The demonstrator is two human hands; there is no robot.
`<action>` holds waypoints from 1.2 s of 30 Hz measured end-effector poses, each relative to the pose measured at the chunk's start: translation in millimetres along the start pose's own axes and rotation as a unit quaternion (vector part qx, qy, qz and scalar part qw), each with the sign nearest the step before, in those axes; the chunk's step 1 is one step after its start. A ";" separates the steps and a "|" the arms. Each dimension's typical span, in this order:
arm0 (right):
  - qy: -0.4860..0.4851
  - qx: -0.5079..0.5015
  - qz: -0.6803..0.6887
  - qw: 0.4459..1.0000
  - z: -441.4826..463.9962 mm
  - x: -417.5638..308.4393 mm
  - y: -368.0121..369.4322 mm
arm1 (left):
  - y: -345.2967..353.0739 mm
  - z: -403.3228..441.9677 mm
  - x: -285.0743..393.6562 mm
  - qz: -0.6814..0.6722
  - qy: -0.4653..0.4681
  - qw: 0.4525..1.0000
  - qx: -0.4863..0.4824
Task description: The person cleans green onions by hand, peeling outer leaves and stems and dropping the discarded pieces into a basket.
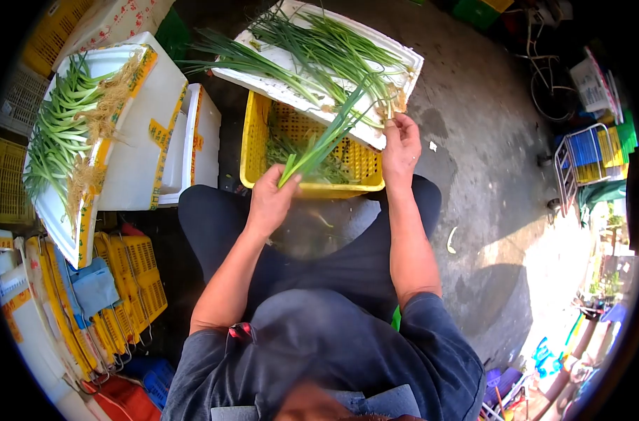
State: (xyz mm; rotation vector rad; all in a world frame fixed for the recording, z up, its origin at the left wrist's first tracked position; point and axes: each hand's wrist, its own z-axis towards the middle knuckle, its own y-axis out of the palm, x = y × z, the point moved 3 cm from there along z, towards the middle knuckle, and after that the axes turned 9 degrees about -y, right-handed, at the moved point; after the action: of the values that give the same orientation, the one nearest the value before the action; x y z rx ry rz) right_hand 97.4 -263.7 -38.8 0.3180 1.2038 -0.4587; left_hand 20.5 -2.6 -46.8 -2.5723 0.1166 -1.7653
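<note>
My left hand [269, 200] is closed around the leaf end of a small bunch of green onions [328, 143]. The bunch slants up to the right, and at its root end the fingers of my right hand [402, 149] pinch it. Beneath this bunch stands a yellow plastic crate [253, 144] with loose green trimmings [302, 156] inside. A white foam lid [236, 76] rests across the crate's far side and carries a pile of more green onions [337, 43], with roots toward the right.
To the left, a foam lid [81, 242] holds green onions [70, 130] in a row on white foam boxes [138, 158]. Yellow crates [133, 270] are stacked at the lower left. A cart [567, 165] stands at the right, and a leaf scrap [451, 240] lies on the concrete floor [488, 189].
</note>
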 end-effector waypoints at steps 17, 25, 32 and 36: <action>0.207 -0.166 0.030 0.964 -18.0 17.4 6.0 | 25.9 -9.3 -4.5 0.203 0.125 0.969 0.062; 0.194 -0.193 0.007 0.962 -18.7 31.8 0.1 | 21.9 -7.4 -5.9 0.222 0.147 0.957 0.118; 0.276 -0.116 0.098 0.949 -6.7 32.7 -10.9 | 21.6 -9.5 -3.2 0.226 0.165 0.953 0.114; 0.282 -0.091 0.132 0.946 1.0 44.8 -23.9 | 20.3 -10.6 -1.1 0.220 0.163 0.956 0.107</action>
State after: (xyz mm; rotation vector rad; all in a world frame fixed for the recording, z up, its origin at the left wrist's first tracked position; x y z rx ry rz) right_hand 99.0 -292.5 -80.6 0.4627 1.7186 -0.0121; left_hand 9.2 -22.4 -45.2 -1.9012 0.4391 -1.8751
